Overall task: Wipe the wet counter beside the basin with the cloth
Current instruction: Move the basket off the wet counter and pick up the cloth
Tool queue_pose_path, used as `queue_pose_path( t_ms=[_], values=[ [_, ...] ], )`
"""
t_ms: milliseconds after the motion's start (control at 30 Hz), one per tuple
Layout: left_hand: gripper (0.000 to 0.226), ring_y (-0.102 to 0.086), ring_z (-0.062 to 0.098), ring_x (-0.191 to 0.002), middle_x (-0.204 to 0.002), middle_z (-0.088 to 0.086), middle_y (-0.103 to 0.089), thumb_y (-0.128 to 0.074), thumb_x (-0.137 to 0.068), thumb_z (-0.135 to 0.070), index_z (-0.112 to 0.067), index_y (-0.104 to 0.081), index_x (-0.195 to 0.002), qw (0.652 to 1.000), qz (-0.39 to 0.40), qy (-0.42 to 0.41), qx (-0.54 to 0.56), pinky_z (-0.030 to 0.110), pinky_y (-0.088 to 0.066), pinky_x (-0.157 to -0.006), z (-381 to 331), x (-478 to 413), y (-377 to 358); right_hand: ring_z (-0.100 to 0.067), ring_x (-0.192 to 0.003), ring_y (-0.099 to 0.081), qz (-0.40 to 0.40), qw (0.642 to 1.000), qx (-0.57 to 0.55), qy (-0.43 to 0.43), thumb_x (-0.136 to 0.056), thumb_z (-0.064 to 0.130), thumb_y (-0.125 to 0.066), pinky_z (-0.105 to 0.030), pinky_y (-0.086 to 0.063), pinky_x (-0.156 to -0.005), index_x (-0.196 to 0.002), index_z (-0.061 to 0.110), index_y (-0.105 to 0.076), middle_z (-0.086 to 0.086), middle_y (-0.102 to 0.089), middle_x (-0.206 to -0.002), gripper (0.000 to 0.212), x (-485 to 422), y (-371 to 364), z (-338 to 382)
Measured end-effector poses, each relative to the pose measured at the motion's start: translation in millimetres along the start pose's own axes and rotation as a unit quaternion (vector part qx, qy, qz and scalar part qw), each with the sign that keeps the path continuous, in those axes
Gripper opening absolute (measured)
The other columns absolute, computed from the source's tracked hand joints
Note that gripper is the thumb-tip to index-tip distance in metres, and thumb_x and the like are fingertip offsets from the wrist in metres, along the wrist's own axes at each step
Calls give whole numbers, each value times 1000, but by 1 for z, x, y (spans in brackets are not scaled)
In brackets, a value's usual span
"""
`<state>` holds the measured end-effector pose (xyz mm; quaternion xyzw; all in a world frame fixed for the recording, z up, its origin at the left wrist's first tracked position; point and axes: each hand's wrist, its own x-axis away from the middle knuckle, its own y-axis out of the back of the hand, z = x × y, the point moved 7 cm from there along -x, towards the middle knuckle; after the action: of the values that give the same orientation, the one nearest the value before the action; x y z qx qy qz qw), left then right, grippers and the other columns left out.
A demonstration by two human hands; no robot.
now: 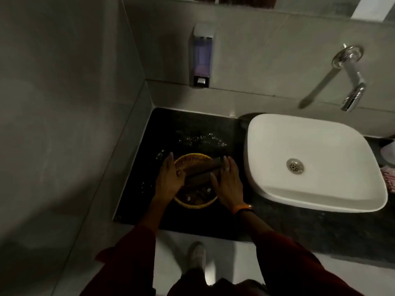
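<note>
Brown, rolled cloth (199, 172) lies between the two hands, across the top of a round yellow woven plastic basket (195, 202). The left hand (170, 178) touches the left end of the rolled cloth with the palm turned inward and the fingers stretched out nearly flat; it presses on the side more than it closes around. The right hand (228, 184) does the same on the right end, fingers long and only a little bent, with a silver ring on one finger and an orange band (242, 208) at the wrist. Whether either hand really grips the cloth, I cannot tell (the light is weak and the cloth is dark). Both sleeves (284, 259) are dark red.

The basket stands on the black polished stone counter (192, 122), and some small dark things lie inside it, too unclear to name. Behind the basket and to its left, water drops (203, 139) shine on the counter surface. Just to the right of the hands stands the white rounded square ceramic basin (333, 184) with a metal drain in its bottom. Above the basin a chrome tap (352, 88) comes out from the grey tiled wall (267, 39), and a wall-mounted soap dispenser with purple liquid (202, 58) hangs above the counter. Below, on the pale floor, one light shoe (197, 255) is seen.
</note>
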<state>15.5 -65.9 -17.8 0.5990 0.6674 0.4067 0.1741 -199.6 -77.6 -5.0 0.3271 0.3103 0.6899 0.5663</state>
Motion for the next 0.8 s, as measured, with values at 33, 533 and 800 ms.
queue_pose_path(
  t_ms=[33, 533, 800],
  values=[
    [76, -37, 35, -145, -162, 15, -28, -52, -100, -34, -22, -6, -160, 999, 7, 25, 28, 51, -42, -111, 7, 1, -4, -26, -156, -17, 9, 998, -31, -46, -103, 37, -53, -46, -31, -124, -159, 11, -21, -11, -16, -169, 70, -1, -8, -9],
    [52, -69, 26, -95, -108, 17, -69, -54, -100, -12, -14, -42, -150, 995, -22, 74, 70, 27, -53, -79, 9, 88, -47, -2, -95, -57, -51, 971, -187, -140, -110, 21, -41, 4, -39, -80, -138, 13, -51, 18, -59, -107, 31, 85, -1, -81],
    [41, -72, 28, -89, -101, 18, -71, -51, -103, -13, -12, -50, -144, 996, 43, 5, 81, 43, -62, -78, -79, 175, -144, -22, -109, -67, -96, 959, -144, -223, -109, 14, -42, -34, -56, -99, -142, 10, -49, -9, -67, -127, 34, 202, 65, -197]
  ],
)
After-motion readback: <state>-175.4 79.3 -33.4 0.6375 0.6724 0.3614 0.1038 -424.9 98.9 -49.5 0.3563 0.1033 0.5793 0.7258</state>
